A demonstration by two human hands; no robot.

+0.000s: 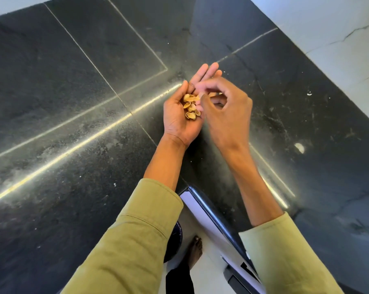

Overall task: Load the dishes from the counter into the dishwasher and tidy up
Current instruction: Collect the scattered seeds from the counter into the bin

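Note:
My left hand [182, 117] is held palm up over the black stone counter [77, 98], cupping several tan pistachio shells [191, 107]. My right hand [226, 109] hovers just right of it, thumb and fingertips pinched together over the pile; motion blur hides whether a shell sits between them. Another pale shell [299, 147] lies loose on the counter to the right. No dishes or dishwasher are in view.
The counter forms an inner corner, with a white wall [338, 32] along its far right side. Small crumbs [309, 94] dot the surface. Below the counter edge I see a white cabinet front [202, 211], the floor and a bare foot [195, 249].

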